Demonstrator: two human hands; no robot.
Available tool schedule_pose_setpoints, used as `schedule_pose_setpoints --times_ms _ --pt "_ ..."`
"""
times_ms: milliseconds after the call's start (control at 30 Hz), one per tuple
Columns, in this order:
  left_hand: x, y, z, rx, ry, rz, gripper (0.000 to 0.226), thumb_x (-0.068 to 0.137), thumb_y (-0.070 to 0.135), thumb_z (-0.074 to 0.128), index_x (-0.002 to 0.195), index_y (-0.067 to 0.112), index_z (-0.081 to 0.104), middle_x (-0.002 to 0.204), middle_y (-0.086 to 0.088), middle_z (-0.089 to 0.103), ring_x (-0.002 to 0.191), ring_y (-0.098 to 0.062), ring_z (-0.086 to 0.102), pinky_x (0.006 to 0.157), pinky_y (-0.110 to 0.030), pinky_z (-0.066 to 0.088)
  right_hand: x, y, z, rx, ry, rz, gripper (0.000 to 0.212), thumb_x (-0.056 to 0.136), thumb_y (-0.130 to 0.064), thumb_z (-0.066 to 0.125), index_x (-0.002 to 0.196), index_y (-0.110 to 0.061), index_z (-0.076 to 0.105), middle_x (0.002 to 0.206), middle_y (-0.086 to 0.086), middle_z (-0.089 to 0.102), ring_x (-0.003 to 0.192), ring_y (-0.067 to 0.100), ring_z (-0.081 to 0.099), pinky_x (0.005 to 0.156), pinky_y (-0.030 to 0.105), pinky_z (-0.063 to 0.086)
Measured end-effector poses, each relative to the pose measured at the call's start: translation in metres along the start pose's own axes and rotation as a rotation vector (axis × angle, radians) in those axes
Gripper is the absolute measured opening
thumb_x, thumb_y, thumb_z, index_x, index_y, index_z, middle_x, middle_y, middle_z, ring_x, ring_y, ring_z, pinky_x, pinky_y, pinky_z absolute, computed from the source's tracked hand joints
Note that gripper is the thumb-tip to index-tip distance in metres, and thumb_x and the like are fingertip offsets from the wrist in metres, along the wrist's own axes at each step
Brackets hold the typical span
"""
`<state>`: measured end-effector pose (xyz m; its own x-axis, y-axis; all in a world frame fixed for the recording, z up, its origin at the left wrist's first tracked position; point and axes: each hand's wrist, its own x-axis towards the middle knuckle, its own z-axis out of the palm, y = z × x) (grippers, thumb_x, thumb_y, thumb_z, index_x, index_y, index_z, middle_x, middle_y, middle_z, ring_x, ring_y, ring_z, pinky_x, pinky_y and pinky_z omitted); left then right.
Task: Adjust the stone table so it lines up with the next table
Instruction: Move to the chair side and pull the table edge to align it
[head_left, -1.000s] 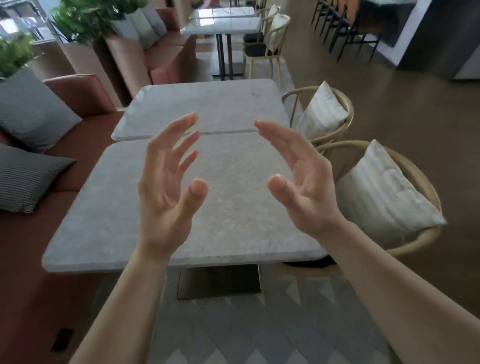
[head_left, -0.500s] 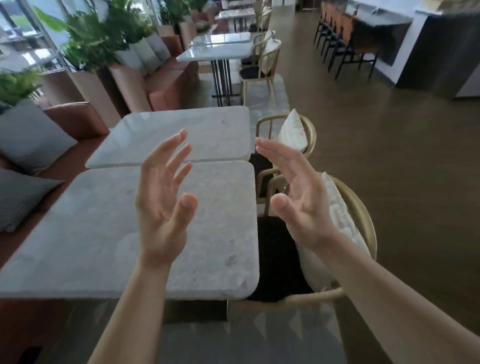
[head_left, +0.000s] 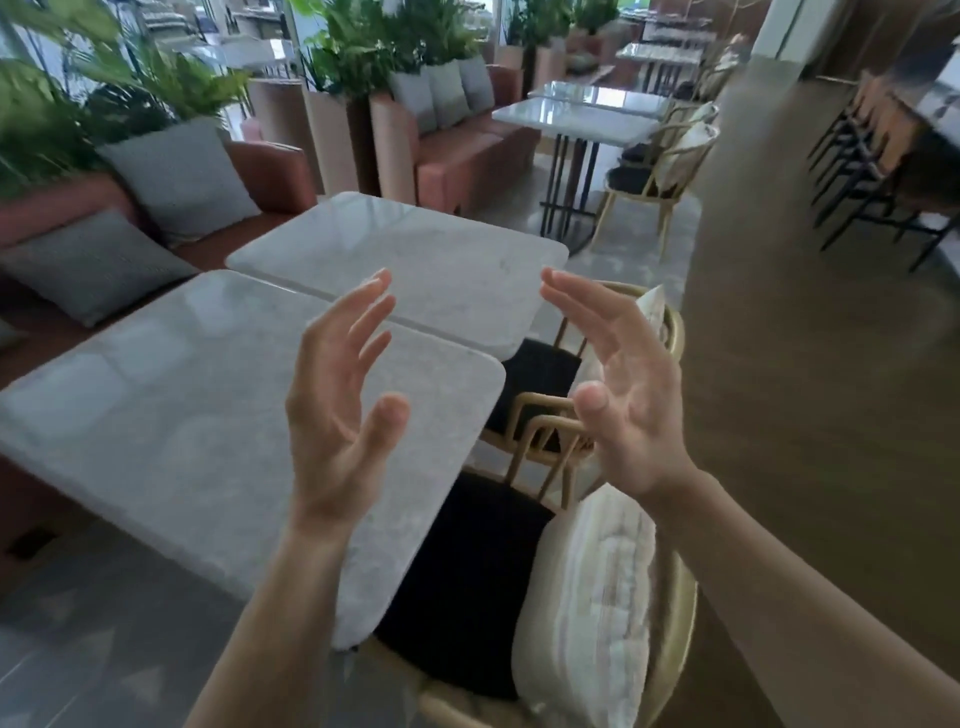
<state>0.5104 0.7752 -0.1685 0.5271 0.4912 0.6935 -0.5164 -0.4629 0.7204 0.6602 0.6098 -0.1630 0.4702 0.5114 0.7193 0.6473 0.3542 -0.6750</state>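
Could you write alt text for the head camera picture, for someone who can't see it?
Two bare hands, the left hand and right hand, are raised open, palms facing, above a grey stone table that meets the next table, touching neither. Cushioned wicker chairs stand to the right, a sofa to the left.

Grey stone table (head_left: 171, 426) sits edge-to-edge beside next table (head_left: 415, 254).

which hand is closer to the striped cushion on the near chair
Right. The right hand is raised open just above the striped cushion, toward the chair side. The left hand hovers open over the near stone table, farther from it. Neither touches anything.
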Motion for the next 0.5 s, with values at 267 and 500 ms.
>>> schedule_pose_setpoints --times_ms 267,500 --pt "0.017 -0.04 0.083 0.078 0.118 -0.021 0.066 0.096 0.075 0.058 0.15 0.038 0.049 0.161 -0.006 0.052 0.149 -0.036 0.055 0.116 -0.047 0.05 0.04 0.068 -0.071 0.144 -0.118 0.023 0.081 0.101 -0.073 0.057 0.151 -0.009 0.053 0.154 0.014 0.062 0.148 0.037 0.058 0.121 0.067 0.046" --pt "0.001 -0.063 0.124 0.352 0.292 -0.102 0.07 0.098 0.076 0.052 0.148 0.027 0.045 0.157 -0.011 0.053 0.145 -0.03 0.059 0.112 -0.048 0.054 0.056 0.134 -0.077 0.337 -0.299 0.052 0.08 0.104 -0.068 0.054 0.146 0.0 0.052 0.149 0.013 0.062 0.144 0.033 0.061 0.121 0.056 0.05"
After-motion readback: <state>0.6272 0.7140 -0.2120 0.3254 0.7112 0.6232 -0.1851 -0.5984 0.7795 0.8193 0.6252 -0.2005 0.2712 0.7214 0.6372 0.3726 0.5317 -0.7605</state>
